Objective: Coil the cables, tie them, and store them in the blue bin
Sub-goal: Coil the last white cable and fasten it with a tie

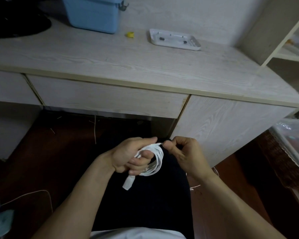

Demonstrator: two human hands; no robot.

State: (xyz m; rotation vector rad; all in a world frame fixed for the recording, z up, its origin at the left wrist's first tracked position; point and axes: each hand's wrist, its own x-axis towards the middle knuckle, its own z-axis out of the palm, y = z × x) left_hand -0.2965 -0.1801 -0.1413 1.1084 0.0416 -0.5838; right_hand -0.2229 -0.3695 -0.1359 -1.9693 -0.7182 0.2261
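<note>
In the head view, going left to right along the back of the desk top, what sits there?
Black object → blue bin → small yellow item → white tray → open shelf unit.

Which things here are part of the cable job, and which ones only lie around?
Part of the job:
- white cable coil, gripped by the left hand
- right hand, pinching the coil's top
- blue bin on the desk

Only lying around:
- white tray
- small yellow object
- desk
</note>
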